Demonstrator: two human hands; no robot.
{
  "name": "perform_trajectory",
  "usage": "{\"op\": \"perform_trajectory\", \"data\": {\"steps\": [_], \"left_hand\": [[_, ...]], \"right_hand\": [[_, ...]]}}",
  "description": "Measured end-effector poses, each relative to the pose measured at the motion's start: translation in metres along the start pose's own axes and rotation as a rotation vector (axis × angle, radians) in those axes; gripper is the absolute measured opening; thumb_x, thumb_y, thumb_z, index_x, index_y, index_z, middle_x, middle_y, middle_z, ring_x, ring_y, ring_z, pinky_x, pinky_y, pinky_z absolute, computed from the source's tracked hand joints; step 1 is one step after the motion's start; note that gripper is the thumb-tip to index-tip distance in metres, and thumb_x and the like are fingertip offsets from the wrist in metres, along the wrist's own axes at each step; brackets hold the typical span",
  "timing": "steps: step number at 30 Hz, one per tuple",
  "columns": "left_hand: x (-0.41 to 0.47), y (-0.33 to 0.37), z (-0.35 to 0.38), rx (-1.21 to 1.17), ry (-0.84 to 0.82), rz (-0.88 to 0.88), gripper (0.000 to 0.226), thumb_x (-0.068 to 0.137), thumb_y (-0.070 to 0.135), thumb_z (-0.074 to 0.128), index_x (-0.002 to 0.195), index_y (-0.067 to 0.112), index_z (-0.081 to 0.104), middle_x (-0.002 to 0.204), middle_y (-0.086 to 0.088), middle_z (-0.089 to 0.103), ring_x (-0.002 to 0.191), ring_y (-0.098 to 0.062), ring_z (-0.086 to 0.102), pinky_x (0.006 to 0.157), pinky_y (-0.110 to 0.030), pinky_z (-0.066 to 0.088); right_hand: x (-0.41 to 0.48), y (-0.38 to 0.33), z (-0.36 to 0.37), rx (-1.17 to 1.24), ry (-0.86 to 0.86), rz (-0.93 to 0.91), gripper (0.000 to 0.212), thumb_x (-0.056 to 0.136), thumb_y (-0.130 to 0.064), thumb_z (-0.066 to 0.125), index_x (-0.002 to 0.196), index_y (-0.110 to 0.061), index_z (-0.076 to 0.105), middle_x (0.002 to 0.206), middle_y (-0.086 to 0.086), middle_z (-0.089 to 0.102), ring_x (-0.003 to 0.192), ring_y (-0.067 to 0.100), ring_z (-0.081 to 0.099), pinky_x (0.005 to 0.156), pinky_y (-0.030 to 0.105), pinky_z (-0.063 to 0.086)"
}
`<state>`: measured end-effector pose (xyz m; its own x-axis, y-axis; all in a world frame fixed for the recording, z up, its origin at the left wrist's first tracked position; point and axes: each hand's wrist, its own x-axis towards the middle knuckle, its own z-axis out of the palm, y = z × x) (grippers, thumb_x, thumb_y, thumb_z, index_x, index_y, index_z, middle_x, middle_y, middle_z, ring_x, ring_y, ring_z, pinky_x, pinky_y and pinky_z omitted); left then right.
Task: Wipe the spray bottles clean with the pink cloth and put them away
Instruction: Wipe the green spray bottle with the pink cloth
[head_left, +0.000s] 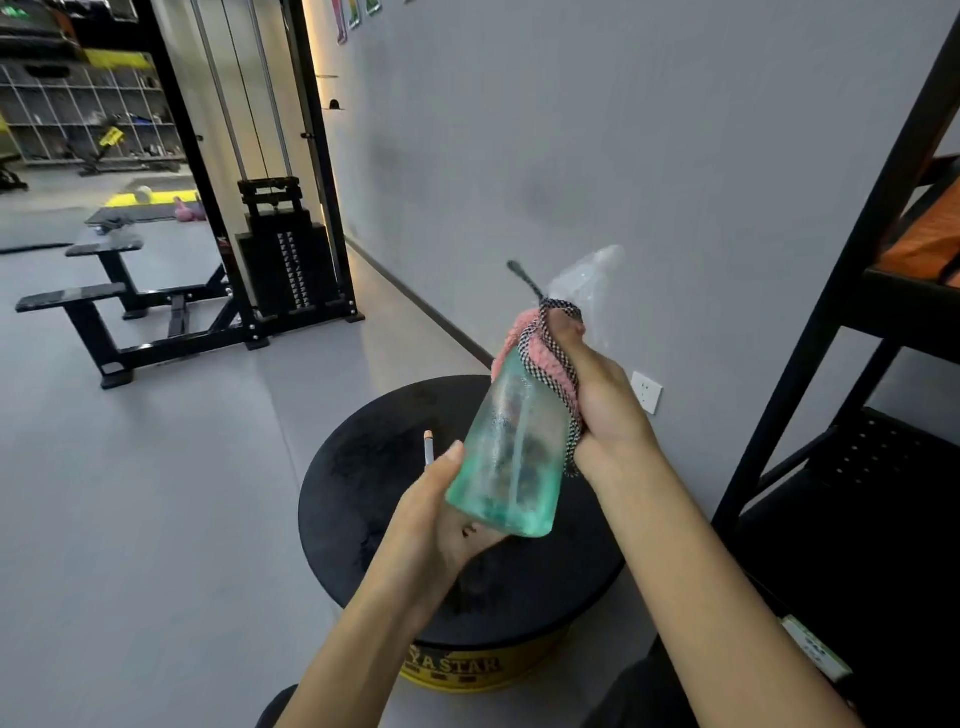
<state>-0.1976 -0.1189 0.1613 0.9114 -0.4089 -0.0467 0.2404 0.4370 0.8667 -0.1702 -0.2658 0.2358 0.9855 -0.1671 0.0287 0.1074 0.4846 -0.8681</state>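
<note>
Pink cloth (551, 364) on bottle (511, 447) neck, right grip (605, 400)

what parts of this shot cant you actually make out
All head view:
- Neck of the spray bottle: wrapped by the pink cloth and the right hand.
- Spray head: motion-blurred, shape unclear.
- Fingers of the left hand: behind the bottle's base.
- Shelf: cut off by the right edge, contents unclear.
- Any other bottles: none in view.
</note>
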Motion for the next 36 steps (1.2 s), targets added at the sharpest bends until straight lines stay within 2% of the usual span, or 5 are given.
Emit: {"op": "perform_trajectory", "data": {"steps": [7,17,26,33,36], "left_hand": [[-0.01,-0.007,0.013,0.464,0.084,0.33,0.064,0.058,0.038,0.084,0.117,0.019,0.066,0.107,-0.003,0.075,0.1,-0.02,0.071,0.083,-0.032,0.059],[-0.006,-0.001,0.003,-0.002,-0.262,-0.038,0.078,0.047,0.053,0.092,0.112,0.012,0.074,0.116,-0.017,0.07,0.105,-0.03,0.069,0.084,-0.043,0.058],[-0.006,-0.003,0.008,0.378,0.034,0.25,0.051,0.059,0.036,0.081,0.105,0.015,0.074,0.101,-0.012,0.076,0.095,-0.028,0.073,0.075,-0.03,0.058],[-0.001,-0.006,-0.003,-0.131,-0.272,-0.071,0.077,0.045,0.048,0.095,0.11,0.012,0.075,0.114,-0.018,0.07,0.102,-0.034,0.069,0.085,-0.047,0.057],[-0.001,-0.007,-0.004,-0.103,-0.263,-0.071,0.077,0.046,0.049,0.094,0.111,0.011,0.075,0.115,-0.017,0.07,0.104,-0.033,0.069,0.086,-0.046,0.057]], "right_hand": [[-0.01,0.001,0.011,-0.188,0.088,-0.205,0.017,0.08,-0.028,0.077,0.079,-0.012,0.073,0.075,0.004,0.069,0.072,0.016,0.064,0.072,0.029,0.054],[0.003,-0.006,0.001,0.133,-0.366,0.182,0.043,0.055,-0.046,0.08,0.084,-0.014,0.079,0.088,0.007,0.074,0.08,0.019,0.071,0.073,0.03,0.058],[-0.004,0.001,0.007,-0.359,0.062,-0.23,0.015,0.079,-0.028,0.079,0.076,-0.015,0.072,0.069,-0.005,0.071,0.067,0.008,0.066,0.063,0.018,0.051],[0.01,-0.001,-0.003,0.156,-0.385,0.222,0.05,0.046,-0.039,0.092,0.085,-0.011,0.077,0.087,0.009,0.074,0.079,0.022,0.071,0.073,0.031,0.058],[0.011,0.003,-0.003,0.147,-0.373,0.208,0.058,0.044,-0.044,0.091,0.088,-0.01,0.075,0.087,0.009,0.073,0.078,0.022,0.07,0.074,0.032,0.058]]}}
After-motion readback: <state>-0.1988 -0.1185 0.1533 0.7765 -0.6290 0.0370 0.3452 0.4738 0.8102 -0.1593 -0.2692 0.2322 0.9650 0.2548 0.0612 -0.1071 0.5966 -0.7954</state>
